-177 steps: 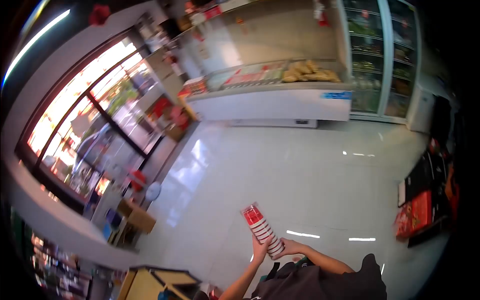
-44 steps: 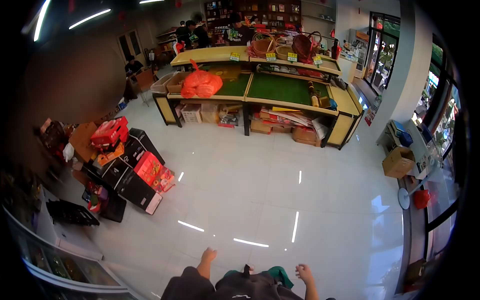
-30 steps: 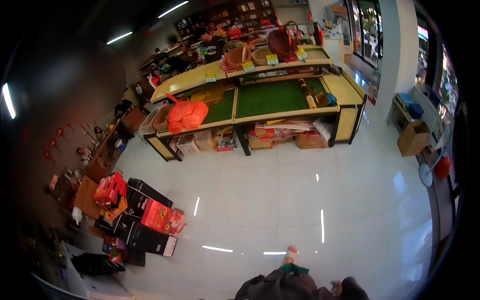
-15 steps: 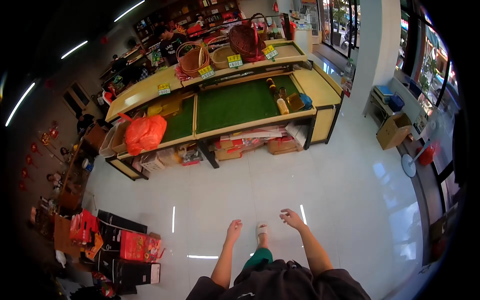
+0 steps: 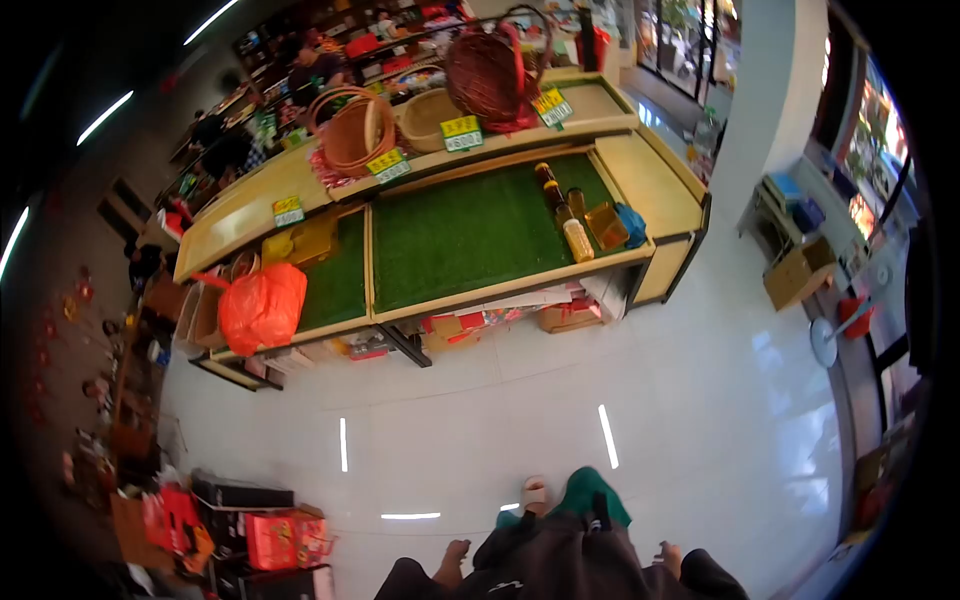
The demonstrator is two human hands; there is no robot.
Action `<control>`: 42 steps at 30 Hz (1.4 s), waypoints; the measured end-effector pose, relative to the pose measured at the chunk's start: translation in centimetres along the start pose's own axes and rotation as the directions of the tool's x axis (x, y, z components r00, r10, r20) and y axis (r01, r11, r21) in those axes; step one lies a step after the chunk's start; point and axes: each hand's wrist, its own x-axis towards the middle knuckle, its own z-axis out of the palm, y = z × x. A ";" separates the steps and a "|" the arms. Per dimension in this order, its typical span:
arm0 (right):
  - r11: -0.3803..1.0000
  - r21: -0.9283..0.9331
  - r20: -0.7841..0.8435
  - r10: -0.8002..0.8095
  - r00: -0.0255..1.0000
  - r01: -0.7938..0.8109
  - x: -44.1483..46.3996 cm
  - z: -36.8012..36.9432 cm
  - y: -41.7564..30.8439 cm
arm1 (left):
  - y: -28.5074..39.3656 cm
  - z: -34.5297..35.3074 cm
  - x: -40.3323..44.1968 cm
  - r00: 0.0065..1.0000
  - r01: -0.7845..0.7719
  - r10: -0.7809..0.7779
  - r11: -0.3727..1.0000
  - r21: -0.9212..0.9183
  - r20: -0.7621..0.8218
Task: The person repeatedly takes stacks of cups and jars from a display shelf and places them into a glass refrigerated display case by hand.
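My left hand point(image 5: 453, 563) hangs low beside my body at the bottom of the view, loosely open, with nothing seen in it. On the other side, my right hand point(image 5: 668, 557) is also low and empty, its fingers loosely apart. Neither one touches the display stand point(image 5: 480, 302) ahead of me. On its green lower shelf are jars and bottles point(image 5: 576, 240), a blue bag point(image 5: 631, 226) and, to the left, a tied red plastic bag point(image 5: 262, 308). Wicker baskets point(image 5: 357, 132) and a dark red basket point(image 5: 493, 75) rest on the upper tier.
Red and black boxes point(image 5: 286, 540) are stacked at lower left. To the right stand a cardboard box point(image 5: 800, 273), a white fan point(image 5: 824, 343) and a pillar point(image 5: 766, 90). A person point(image 5: 318, 70) is behind the stand. White tiles point(image 5: 480, 430) cover the floor before me.
Both hands have dropped back from in front of me to beside my body. The display stand appears closer and lower in view, and a green-clad knee now shows ahead of me.
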 end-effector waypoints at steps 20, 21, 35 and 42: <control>0.622 0.089 0.232 -0.773 0.591 0.778 -5.8 21.4 -67.9 | 69.5 1.9 2.6 0.565 -0.818 0.820 0.571 -0.066 0.094; 0.609 0.141 0.235 -0.787 0.571 0.781 -6.3 21.7 -70.0 | 71.1 2.7 2.8 0.588 -0.793 0.802 0.597 -0.119 0.105; 0.723 -0.166 0.366 -0.586 0.723 0.671 -2.3 26.6 -88.8 | 87.4 7.9 6.7 0.687 -0.726 0.726 0.687 0.028 0.008; 0.406 -0.575 0.350 -0.663 0.662 0.710 -1.8 32.3 -105.6 | 98.3 9.6 5.3 0.765 -0.629 0.613 0.777 -0.026 -0.197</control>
